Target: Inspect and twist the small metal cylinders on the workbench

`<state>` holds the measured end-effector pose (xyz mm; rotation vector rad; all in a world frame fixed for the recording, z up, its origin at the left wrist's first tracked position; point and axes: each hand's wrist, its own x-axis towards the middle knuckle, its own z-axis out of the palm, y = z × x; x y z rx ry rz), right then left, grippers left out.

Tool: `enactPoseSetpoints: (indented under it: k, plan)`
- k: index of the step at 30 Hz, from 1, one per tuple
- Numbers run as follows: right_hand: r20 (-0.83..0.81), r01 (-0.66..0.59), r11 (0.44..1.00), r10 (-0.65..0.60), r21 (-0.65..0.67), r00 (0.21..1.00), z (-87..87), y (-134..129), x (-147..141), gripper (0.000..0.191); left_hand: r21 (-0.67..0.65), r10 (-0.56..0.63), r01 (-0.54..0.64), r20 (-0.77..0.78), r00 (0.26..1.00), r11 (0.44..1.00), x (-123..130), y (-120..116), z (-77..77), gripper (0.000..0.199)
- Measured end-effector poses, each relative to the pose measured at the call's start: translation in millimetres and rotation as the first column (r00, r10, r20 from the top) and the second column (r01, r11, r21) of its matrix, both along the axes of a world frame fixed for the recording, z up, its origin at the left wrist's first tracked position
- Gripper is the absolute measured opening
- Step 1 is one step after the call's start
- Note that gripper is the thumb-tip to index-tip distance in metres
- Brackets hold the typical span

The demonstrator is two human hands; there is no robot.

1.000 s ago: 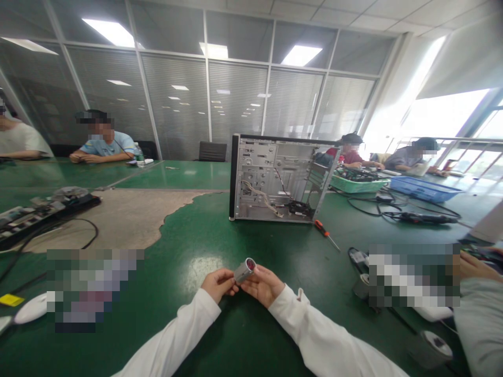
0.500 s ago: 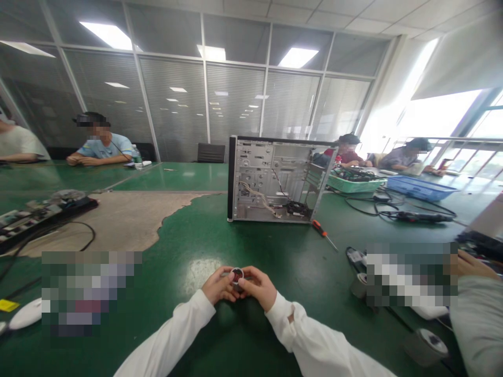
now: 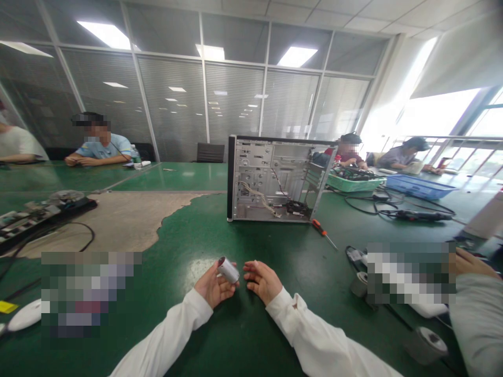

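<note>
A small silvery cylinder (image 3: 229,270) with a dark reddish end lies tilted in my left hand (image 3: 214,285), resting against its fingers above the green table. To the right of it is my right hand (image 3: 262,281), its fingers apart and slightly curled, holding nothing and not touching the cylinder. Beyond both hands stands an open computer case (image 3: 275,180) with cables and a black fan inside. An orange-handled screwdriver (image 3: 320,228) lies beside the lower right corner of the case.
At the right are a green basket (image 3: 356,183), a blue basket (image 3: 420,187), black cables and two grey cylinders (image 3: 426,345). A neighbour's hand (image 3: 473,264) is near the right edge. Electronic parts (image 3: 43,214) lie at the left. People sit across the table.
My right hand has let go of the cylinder and moved right, opening a gap. The cylinder has tipped over sideways in my left hand, which has shifted slightly left.
</note>
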<state>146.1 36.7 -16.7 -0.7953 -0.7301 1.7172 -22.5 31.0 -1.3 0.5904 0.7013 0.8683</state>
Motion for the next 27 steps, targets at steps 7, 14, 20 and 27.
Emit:
enactPoseSetpoints:
  k: [7,14,20,27]
  plan:
    - [-0.005,-0.042,0.999,0.043,0.034,0.999,4.2,-2.7,0.4,0.030,0.284,0.240,-0.178,-0.201,0.950,0.942,12.8,-1.8,-17.5,0.053]
    - [0.068,-0.113,0.986,0.105,0.126,0.992,-0.4,-2.9,-1.3,0.031,0.730,0.570,-0.024,-0.512,0.643,0.683,20.7,-15.0,-17.3,0.054]
    - [0.287,-0.151,0.909,0.037,0.388,0.957,-4.6,-7.0,-1.6,0.034,0.813,0.713,0.437,-0.563,0.419,0.384,10.4,-17.6,-12.5,0.067]
    - [0.505,-0.162,0.766,-0.234,0.622,0.831,-0.2,-13.4,-0.4,0.062,0.799,0.817,0.545,-0.479,0.321,0.254,15.7,-20.2,-17.0,0.056]
